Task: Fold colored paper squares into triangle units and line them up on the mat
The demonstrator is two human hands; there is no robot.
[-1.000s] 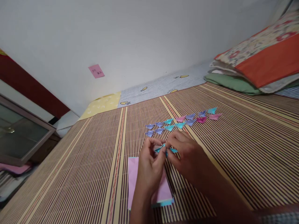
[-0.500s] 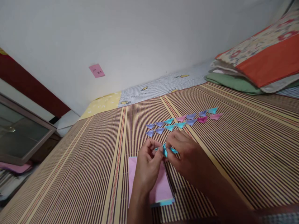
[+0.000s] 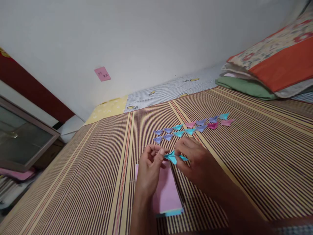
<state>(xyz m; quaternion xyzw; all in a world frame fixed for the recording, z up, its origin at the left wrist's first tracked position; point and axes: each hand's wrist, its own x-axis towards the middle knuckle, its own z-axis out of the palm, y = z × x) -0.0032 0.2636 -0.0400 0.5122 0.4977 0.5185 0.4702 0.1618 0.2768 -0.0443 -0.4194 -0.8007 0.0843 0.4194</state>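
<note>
A turquoise origami crane is held up between my two hands, over the far end of a stack of square paper. My left hand pinches its left tip between thumb and fingers. From the other side, my right hand grips its right part, and the fingers hide some of the folds. Pink paper tops the stack, with turquoise sheets showing at the near edge; my left forearm covers its left side. Just beyond my hands, several folded paper pieces in purple, turquoise and pink lie in two rows.
A striped bamboo mat covers the bed. Folded bedding is piled at the far right. Along the wall runs a checked cloth, with a pink note above it. A glass-fronted cabinet stands at the left.
My left thumb and fingers have shifted left from the crane's middle to its left tip, leaving more of the turquoise paper visible. My right hand keeps its grip.
</note>
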